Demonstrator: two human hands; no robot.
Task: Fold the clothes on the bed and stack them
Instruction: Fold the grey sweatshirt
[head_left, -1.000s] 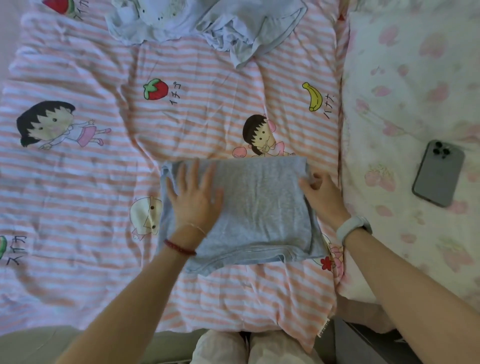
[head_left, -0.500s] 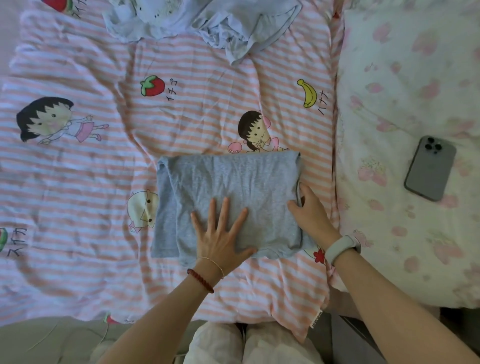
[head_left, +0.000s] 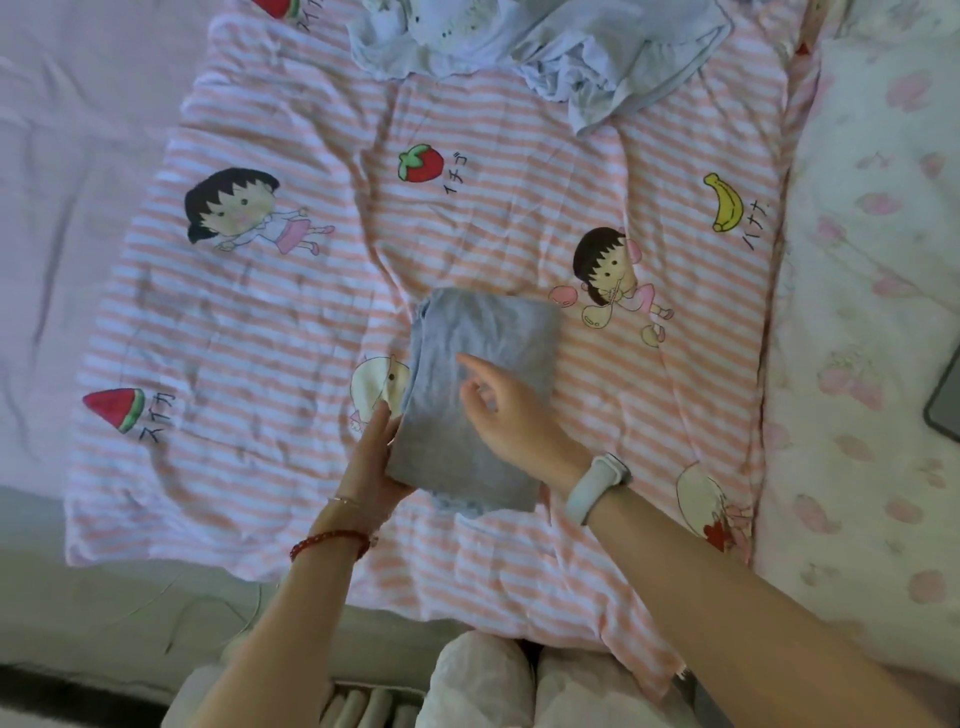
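The grey garment (head_left: 483, 332) lies on the pink-striped blanket (head_left: 249, 322) as a narrow, upright folded rectangle. My left hand (head_left: 371, 462) lies with straight fingers along its lower left edge, and the cloth covers part of that hand. Over the garment's right half my right hand (head_left: 511, 415) hangs with loosely spread fingers, holding nothing. A crumpled heap of pale blue clothes (head_left: 545, 36) sits unfolded at the top of the blanket.
A floral pink-and-white quilt (head_left: 872, 312) borders the blanket on the right, and a phone (head_left: 945, 410) lies on it at the frame's edge. The bed's front edge runs just below my arms, with my knees (head_left: 478, 686) against it.
The grey garment went from a wide rectangle to a narrow one, its right half folded over to the left. My left hand moved to the left edge. My right hand let go.
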